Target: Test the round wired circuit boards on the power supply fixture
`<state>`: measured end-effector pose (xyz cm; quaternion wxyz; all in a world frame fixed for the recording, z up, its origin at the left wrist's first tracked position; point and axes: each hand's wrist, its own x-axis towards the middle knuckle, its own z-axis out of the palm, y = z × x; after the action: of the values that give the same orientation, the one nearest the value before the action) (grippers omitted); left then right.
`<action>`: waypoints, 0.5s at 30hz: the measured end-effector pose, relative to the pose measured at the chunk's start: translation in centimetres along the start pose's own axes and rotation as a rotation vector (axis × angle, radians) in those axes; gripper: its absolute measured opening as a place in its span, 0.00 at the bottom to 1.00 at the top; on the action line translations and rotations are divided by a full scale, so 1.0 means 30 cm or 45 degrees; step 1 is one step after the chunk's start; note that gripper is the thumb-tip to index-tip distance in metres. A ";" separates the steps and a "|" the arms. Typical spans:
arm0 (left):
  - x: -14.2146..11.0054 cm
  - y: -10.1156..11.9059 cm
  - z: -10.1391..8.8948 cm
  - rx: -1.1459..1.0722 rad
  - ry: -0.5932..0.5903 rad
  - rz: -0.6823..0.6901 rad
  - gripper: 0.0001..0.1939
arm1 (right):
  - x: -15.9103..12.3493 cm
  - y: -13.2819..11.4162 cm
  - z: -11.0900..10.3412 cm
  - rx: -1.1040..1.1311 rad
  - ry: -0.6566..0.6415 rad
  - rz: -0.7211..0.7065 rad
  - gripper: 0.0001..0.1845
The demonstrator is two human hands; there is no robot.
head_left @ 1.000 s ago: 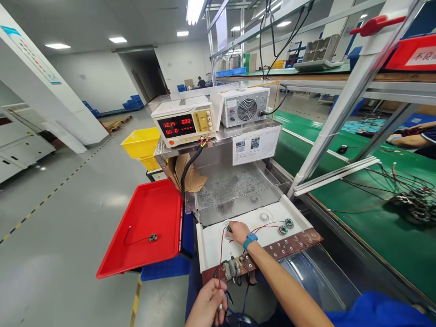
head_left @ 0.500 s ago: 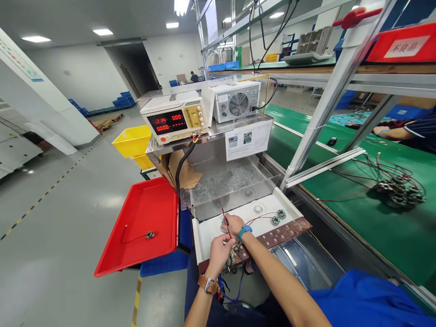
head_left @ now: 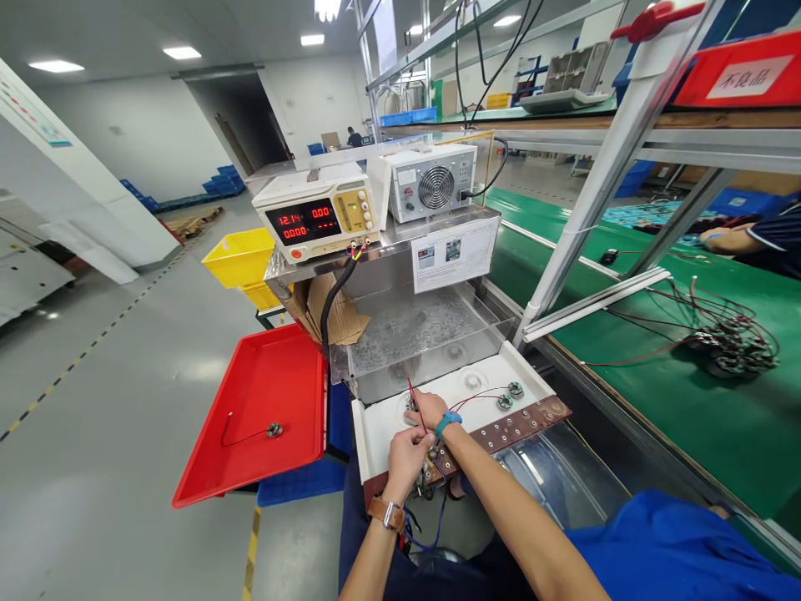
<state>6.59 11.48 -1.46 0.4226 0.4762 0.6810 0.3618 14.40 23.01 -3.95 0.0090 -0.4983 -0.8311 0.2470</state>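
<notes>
My left hand [head_left: 406, 455], with a brown watch strap at the wrist, pinches the lower end of a thin red wire [head_left: 418, 405] near the front edge of the white work surface [head_left: 379, 430]. Just beyond it, my right hand [head_left: 431, 409], wearing a blue wristband, is closed around a small round green part [head_left: 410, 402], mostly hidden by its fingers. Two similar round green circuit parts with wires, one farther back [head_left: 515, 389] and one nearer [head_left: 505, 402], lie to the right. Below my hands is a brown terminal strip [head_left: 494, 434] with rows of metal studs.
A power supply [head_left: 316, 213] with lit red digits stands on the metal shelf above. On the left, a red tray [head_left: 269, 367] holds one wired round part [head_left: 274, 430]. A wire-and-part heap [head_left: 732, 346] lies on the green bench [head_left: 688, 426], where a co-worker's arm [head_left: 735, 239] reaches in.
Both hands keep nearly the same place and grip. The left hand has shifted very slightly to the right, and the camera view has moved a little.
</notes>
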 end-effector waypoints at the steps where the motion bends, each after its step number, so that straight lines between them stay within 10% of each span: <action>1: 0.001 -0.002 0.001 0.020 0.005 -0.014 0.18 | 0.001 0.001 0.002 0.002 0.000 0.000 0.21; 15: -0.006 0.011 -0.005 0.192 0.046 -0.088 0.12 | 0.014 0.010 0.025 0.020 0.009 0.002 0.21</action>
<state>6.60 11.39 -1.07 0.3853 0.4763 0.7299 0.3032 14.24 23.17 -4.83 0.0156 -0.4996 -0.8288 0.2516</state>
